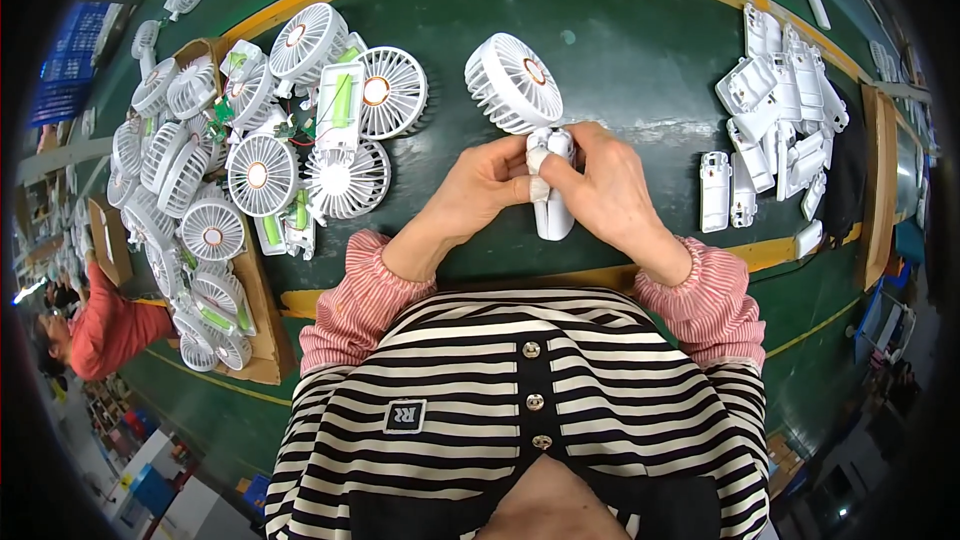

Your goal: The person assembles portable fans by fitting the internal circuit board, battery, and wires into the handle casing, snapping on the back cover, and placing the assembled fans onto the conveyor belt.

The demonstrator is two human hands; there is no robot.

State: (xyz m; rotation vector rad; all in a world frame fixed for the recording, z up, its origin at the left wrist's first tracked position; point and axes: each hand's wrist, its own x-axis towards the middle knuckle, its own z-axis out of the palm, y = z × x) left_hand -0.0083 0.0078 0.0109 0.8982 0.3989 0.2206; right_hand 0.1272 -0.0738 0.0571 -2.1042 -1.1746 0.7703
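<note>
A white handheld fan (515, 83) with an orange ring at its hub lies in front of me, its round head pointing away and its handle toward me. My left hand (480, 188) grips the handle from the left, thumb across it. From the right, my right hand (612, 183) closes round the same handle, its thumb beside the other thumb. A pale wrap covers part of a digit at the handle. The fingertips beneath the handle are hidden.
At left, several open fans (258, 174) with green batteries and wires are heaped around a cardboard box (268, 325). White handle shells (760, 130) lie piled at right, near a cardboard edge (880, 180). The green table (640, 60) has yellow borders. Another person (95, 325) is at far left.
</note>
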